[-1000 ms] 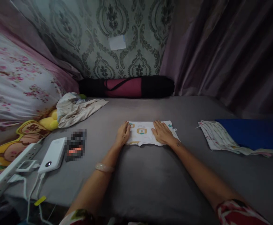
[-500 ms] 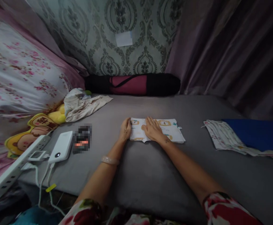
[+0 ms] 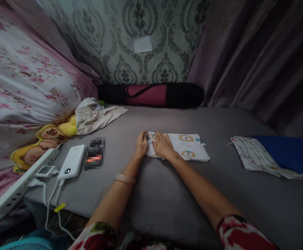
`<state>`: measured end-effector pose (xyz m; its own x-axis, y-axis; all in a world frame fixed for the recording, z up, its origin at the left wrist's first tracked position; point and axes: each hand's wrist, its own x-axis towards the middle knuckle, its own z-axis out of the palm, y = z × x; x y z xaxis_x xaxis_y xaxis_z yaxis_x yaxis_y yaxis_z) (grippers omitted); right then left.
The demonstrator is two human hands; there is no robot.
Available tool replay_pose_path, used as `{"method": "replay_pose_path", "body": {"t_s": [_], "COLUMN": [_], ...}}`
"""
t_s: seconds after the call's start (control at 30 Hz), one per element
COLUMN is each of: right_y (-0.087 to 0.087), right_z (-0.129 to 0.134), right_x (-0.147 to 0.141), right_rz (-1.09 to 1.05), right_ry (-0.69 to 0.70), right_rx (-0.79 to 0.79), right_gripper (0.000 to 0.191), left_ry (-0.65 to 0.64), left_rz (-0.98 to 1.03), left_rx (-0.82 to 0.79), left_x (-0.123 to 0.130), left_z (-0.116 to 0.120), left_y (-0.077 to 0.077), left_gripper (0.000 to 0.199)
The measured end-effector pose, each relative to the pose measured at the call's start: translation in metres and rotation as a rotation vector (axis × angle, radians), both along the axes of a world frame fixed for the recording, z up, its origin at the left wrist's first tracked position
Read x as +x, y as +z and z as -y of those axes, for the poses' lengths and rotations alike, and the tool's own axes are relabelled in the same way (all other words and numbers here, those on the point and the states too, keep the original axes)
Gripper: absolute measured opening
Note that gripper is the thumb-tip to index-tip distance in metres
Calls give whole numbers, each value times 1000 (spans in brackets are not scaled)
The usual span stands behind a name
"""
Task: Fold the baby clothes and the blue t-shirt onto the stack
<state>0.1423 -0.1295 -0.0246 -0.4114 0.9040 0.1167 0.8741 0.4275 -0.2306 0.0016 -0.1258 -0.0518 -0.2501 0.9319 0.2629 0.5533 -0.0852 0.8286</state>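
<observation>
A folded white cloth with orange and green prints lies flat on the grey bed sheet in front of me. My right hand rests palm down on its left part, fingers stretched out. At the cloth's left edge stands my left hand, turned on its side, its fingers straight and touching the fold. The two hands are close together but apart. A small tag sticks out at the cloth's right end.
Right of the cloth lies a stack of patterned fabric with a blue piece on it. To the left are a white power bank, a power strip, a blurred-out item and a crumpled cloth. A long black-and-red bag lies along the wall.
My right hand has slid left over the cloth toward my left hand, uncovering more of the print. My left hand stays at the left edge. The whole view has shifted slightly.
</observation>
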Motion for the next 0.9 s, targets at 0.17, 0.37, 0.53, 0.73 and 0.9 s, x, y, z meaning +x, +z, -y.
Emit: {"method": "replay_pose_path", "body": {"t_s": [0.17, 0.37, 0.53, 0.73, 0.9], "right_y": [-8, -7, 7, -6, 5], "right_z": [-1, -5, 4, 21, 9], "right_x": [-30, -30, -11, -1, 27], "right_rz": [-16, -41, -91, -93, -131], "right_ry": [76, 78, 19, -24, 34], "right_rx": [17, -14, 16, 28, -106], "right_gripper": [56, 56, 56, 56, 56], "left_ry": [19, -12, -28, -6, -204], "left_rz": [12, -22, -45, -131, -278], "left_rx": [10, 20, 48, 103, 64], "left_x": [-1, -1, -4, 11, 44], "left_z": [-2, -2, -2, -7, -2], "left_y": [-3, -5, -5, 10, 30], "left_gripper": [41, 38, 37, 36, 36]}}
